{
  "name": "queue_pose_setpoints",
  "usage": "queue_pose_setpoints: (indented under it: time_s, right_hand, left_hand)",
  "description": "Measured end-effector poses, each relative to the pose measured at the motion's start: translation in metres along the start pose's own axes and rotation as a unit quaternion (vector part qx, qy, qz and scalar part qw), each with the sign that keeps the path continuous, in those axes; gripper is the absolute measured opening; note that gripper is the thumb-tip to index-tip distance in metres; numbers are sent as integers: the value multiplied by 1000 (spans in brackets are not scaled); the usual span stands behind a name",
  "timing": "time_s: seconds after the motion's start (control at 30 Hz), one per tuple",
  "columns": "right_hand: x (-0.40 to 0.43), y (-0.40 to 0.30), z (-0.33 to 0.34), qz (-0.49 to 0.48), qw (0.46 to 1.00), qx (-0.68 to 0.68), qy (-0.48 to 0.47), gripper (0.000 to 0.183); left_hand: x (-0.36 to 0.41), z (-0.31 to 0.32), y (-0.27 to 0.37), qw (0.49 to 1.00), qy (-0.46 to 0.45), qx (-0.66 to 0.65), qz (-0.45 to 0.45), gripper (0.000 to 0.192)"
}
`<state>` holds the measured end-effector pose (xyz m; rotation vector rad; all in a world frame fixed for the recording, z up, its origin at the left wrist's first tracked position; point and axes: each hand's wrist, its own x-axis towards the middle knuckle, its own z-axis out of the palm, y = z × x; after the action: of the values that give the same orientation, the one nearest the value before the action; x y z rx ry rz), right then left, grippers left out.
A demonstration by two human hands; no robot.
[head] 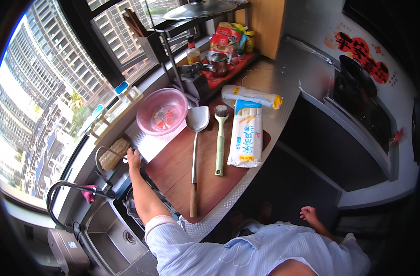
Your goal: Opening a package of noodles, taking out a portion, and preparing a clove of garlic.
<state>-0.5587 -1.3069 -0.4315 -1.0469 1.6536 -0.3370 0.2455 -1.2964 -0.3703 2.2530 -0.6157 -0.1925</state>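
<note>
My left hand (134, 159) reaches out at the end of the counter by the window. It is at the tip of a thin curved metal spout (100, 151), beside a dried loofah (110, 160). Whether the fingers grip the spout's tip or only meet it in the picture, I cannot tell. Low at my side hangs my right hand (309, 214), holding nothing, with its fingers slightly bent and apart. Before me a brown cutting board (172, 176) carries a metal wok spatula (195, 155), a green-handled pot brush (220, 148) and a white packet of dried noodles (245, 138).
A pink plastic basin (161, 112) stands behind the board. Another noodle packet (251, 96) lies near a red seasoning tray (227, 74). To the left are a steel sink (109, 238) and a tall black faucet (51, 196). A stove with a wok (358, 76) is at right.
</note>
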Motion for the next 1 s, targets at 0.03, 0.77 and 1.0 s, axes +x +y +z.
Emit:
queue_pose_setpoints:
  time_s: [0.03, 0.77, 1.0]
  right_hand:
    - [-2, -3, 0, 0, 1000, 4, 3, 13]
    - [47, -221, 82, -257, 950, 109, -140, 22]
    - [81, -287, 98, -301, 918, 103, -238, 23]
  left_hand:
    - [0, -3, -1, 1000, 13, -14, -4, 46]
    - [-135, -6, 152, 960, 88, -206, 165, 22]
    - [-326, 88, 268, 932, -301, -189, -76, 25]
